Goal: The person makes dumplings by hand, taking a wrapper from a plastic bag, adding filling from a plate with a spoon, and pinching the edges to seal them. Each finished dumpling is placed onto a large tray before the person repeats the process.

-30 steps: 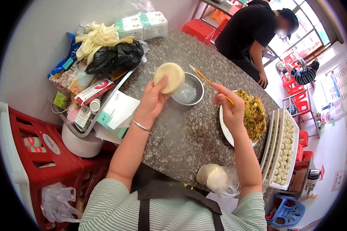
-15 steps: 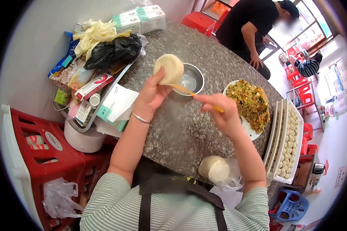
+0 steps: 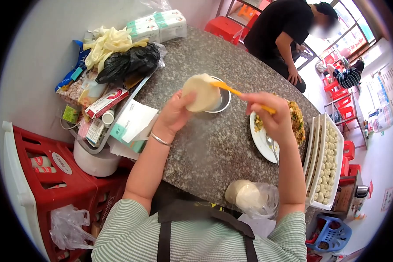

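A round, pale dough wrapper is held up by its left edge in my left hand. The fingers of my right hand close round a yellow-orange brush, whose tip meets the wrapper's upper right edge. Behind the wrapper stands a metal bowl, partly hidden. Under and past my right hand lies a white plate with chopped filling and a spoon. A stack of wrappers in a clear bag sits at the near table edge.
White trays of dumplings stand stacked at the right. At the left, a grey tray holds bags and boxes, beside tissue packs. Red crates stand lower left. A person in black leans beyond the table's far edge.
My left hand and the wrapper have shifted right and slightly down. My right hand has moved right and up, taking the brush from the wrapper's lower edge to its upper right, and uncovering the spoon.
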The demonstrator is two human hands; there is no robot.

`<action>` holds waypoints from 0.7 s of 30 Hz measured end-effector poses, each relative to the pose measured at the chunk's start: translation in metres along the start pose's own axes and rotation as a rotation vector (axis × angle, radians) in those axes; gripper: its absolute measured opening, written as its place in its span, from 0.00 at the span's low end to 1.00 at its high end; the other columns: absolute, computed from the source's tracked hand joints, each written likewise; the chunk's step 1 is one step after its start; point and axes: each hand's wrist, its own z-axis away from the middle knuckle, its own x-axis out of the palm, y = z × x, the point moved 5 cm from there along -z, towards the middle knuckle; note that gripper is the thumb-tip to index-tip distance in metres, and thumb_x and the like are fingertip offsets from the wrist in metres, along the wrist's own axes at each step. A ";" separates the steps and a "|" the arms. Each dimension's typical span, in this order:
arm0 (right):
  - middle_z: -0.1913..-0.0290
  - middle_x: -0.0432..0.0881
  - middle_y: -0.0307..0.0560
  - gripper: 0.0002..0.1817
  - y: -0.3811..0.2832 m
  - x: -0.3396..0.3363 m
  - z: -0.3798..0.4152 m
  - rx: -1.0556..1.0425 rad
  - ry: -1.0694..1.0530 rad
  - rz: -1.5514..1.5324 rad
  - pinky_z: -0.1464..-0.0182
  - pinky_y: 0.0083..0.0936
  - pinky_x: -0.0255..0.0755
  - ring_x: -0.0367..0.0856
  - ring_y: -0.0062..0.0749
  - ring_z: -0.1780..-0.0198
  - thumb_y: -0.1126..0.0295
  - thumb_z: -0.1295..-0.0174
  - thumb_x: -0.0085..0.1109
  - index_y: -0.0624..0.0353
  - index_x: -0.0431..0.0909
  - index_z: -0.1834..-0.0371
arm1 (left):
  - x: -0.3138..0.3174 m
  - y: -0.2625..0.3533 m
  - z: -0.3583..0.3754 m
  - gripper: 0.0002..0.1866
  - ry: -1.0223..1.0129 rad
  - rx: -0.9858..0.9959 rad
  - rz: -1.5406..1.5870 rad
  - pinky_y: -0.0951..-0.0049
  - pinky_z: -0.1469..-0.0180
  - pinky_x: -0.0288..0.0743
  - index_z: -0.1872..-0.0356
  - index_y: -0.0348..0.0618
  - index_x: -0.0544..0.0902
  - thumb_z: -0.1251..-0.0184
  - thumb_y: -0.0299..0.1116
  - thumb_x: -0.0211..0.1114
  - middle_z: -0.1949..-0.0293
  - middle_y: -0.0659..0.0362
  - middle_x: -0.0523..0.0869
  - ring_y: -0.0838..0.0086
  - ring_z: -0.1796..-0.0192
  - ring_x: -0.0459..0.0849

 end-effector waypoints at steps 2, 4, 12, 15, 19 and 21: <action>0.69 0.85 0.38 0.12 -0.013 0.004 0.009 -0.092 -0.100 0.257 0.66 0.22 0.73 0.82 0.23 0.69 0.70 0.38 0.61 0.50 0.86 0.51 | 0.002 0.005 0.002 0.27 0.058 0.022 0.104 0.67 0.36 0.71 0.36 0.36 0.70 0.31 0.39 0.65 0.41 0.55 0.79 0.70 0.40 0.78; 0.69 0.86 0.39 0.11 -0.018 0.001 0.016 -0.095 -0.120 0.290 0.66 0.23 0.73 0.83 0.24 0.69 0.68 0.37 0.62 0.52 0.87 0.53 | -0.003 0.007 0.001 0.28 0.077 0.031 0.123 0.67 0.36 0.71 0.36 0.36 0.70 0.32 0.39 0.66 0.41 0.55 0.79 0.69 0.39 0.78; 0.70 0.86 0.42 0.11 -0.011 -0.006 -0.001 -0.079 0.002 0.028 0.68 0.18 0.75 0.83 0.21 0.72 0.67 0.34 0.60 0.57 0.86 0.53 | 0.003 0.004 0.002 0.28 -0.082 0.052 -0.091 0.68 0.36 0.71 0.38 0.36 0.73 0.34 0.41 0.68 0.43 0.56 0.81 0.71 0.41 0.80; 0.69 0.86 0.41 0.11 -0.015 -0.014 0.007 -0.074 -0.085 -0.023 0.69 0.17 0.75 0.83 0.20 0.71 0.67 0.35 0.61 0.56 0.86 0.52 | -0.005 0.009 0.000 0.29 0.029 0.131 -0.048 0.69 0.37 0.73 0.39 0.36 0.74 0.35 0.42 0.70 0.45 0.56 0.82 0.71 0.43 0.80; 0.67 0.86 0.40 0.11 -0.021 -0.019 -0.004 -0.073 -0.023 -0.057 0.67 0.17 0.75 0.83 0.21 0.69 0.67 0.35 0.61 0.55 0.86 0.52 | 0.000 0.006 0.002 0.30 -0.024 0.087 -0.034 0.69 0.38 0.73 0.39 0.36 0.73 0.37 0.43 0.71 0.44 0.57 0.81 0.72 0.43 0.80; 0.67 0.86 0.42 0.12 -0.019 -0.011 -0.014 -0.048 -0.025 0.037 0.66 0.19 0.75 0.82 0.21 0.70 0.68 0.36 0.61 0.55 0.85 0.51 | 0.006 0.003 0.003 0.31 -0.063 0.069 -0.073 0.68 0.38 0.73 0.39 0.36 0.73 0.37 0.44 0.71 0.44 0.57 0.81 0.72 0.43 0.80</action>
